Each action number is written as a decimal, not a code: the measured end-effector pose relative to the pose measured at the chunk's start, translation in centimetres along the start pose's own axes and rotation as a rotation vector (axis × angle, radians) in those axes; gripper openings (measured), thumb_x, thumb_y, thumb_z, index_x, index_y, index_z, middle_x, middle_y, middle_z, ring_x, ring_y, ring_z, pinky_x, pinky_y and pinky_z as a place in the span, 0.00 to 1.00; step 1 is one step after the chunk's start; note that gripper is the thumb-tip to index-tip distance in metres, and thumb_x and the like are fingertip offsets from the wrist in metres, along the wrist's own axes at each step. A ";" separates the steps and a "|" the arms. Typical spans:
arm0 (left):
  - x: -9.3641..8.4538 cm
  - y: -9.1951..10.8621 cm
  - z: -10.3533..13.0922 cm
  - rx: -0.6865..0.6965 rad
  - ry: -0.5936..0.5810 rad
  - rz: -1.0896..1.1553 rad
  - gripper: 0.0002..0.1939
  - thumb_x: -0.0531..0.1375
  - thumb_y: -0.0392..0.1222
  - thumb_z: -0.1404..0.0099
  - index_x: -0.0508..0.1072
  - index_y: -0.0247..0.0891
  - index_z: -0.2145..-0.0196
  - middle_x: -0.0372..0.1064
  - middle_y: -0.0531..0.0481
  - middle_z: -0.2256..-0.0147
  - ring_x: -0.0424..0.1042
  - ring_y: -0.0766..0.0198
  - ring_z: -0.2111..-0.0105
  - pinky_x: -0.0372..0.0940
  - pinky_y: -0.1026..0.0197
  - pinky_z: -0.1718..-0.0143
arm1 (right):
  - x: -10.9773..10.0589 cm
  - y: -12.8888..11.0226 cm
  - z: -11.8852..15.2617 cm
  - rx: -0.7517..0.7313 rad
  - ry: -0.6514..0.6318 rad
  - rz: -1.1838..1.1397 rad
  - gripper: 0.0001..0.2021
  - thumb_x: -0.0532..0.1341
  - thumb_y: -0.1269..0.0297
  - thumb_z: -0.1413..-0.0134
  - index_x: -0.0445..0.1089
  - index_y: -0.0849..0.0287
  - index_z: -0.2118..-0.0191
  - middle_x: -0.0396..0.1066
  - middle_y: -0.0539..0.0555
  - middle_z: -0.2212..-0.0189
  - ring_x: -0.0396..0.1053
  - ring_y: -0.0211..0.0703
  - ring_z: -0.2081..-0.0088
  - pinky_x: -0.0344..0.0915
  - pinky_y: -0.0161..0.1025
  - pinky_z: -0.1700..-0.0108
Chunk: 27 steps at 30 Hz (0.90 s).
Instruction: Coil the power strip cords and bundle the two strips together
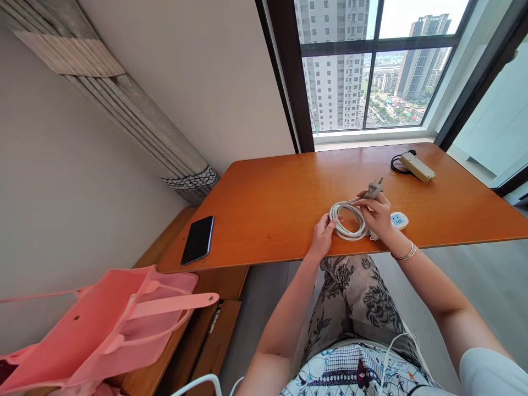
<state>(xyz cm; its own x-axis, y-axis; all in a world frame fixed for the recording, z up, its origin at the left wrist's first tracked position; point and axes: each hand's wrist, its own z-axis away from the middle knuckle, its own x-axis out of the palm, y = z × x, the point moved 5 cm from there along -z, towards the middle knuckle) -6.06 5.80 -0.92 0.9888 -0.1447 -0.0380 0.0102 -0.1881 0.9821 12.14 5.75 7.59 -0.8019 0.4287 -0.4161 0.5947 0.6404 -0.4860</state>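
White cable [350, 236]: seemingly mostly wound, at near edge of table [264, 209]; clasped at loops by left hand [322, 236], at unwound plug end [373, 191] by right hand [376, 214].

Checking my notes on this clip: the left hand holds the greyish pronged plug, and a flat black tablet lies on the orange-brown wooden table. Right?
No: the head view shows the right hand holding the plug. The tablet does lie on the table.

You can read no text, label, brand, number or sign on any item in your head view.
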 end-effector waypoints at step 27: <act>-0.2 0.8 -0.2 0.199 0.061 -0.088 0.15 0.56 0.35 0.40 0.78 0.39 0.58 0.75 0.46 0.57 0.72 0.59 0.56 0.67 0.58 0.52 | 2.9 -3.7 3.9 -0.080 -0.634 0.311 0.19 0.66 0.55 0.46 0.74 0.59 0.51 0.79 0.60 0.59 0.74 0.54 0.56 0.57 0.50 0.43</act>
<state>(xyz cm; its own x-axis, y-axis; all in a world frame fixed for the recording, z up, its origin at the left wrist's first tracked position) -6.26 5.89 -0.12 0.9926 -0.0614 -0.1049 0.0733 -0.3862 0.9195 7.83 2.11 5.16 -0.3932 0.1615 -0.9052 0.7646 0.6042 -0.2243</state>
